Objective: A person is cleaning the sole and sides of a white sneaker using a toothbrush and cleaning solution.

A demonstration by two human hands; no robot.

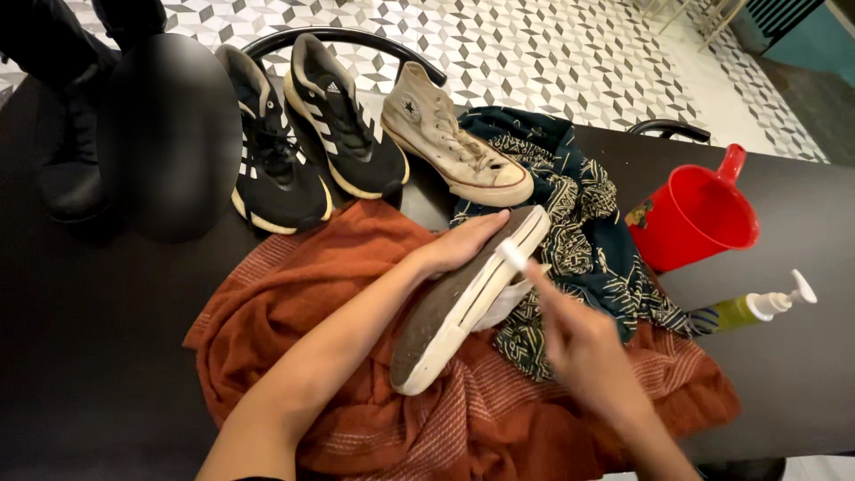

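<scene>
A beige sneaker is held at the centre of the frame, tipped on its side with the grey sole turned up and to the left. The left hand is laid flat along the sole's upper edge, fingers stretched toward the toe, steadying the shoe. The right hand is closed around a small white brush, whose head is set against the white rubber rim near the toe. The shoe is kept above a rust-orange cloth spread over the black table.

A red plastic jug is noted at the right of the frame, lying tilted with its mouth toward the camera; the inside visible appears empty. Just below it, a pump bottle with a white nozzle is lying on its side; a yellow-green content is seen through its wall.

A dark teal patterned cloth is bunched between the jug and the held shoe. In the upper part of the frame a second beige high-top sneaker and a pair of black sneakers are stood on the table. A dark rounded object at upper left cannot be identified.
</scene>
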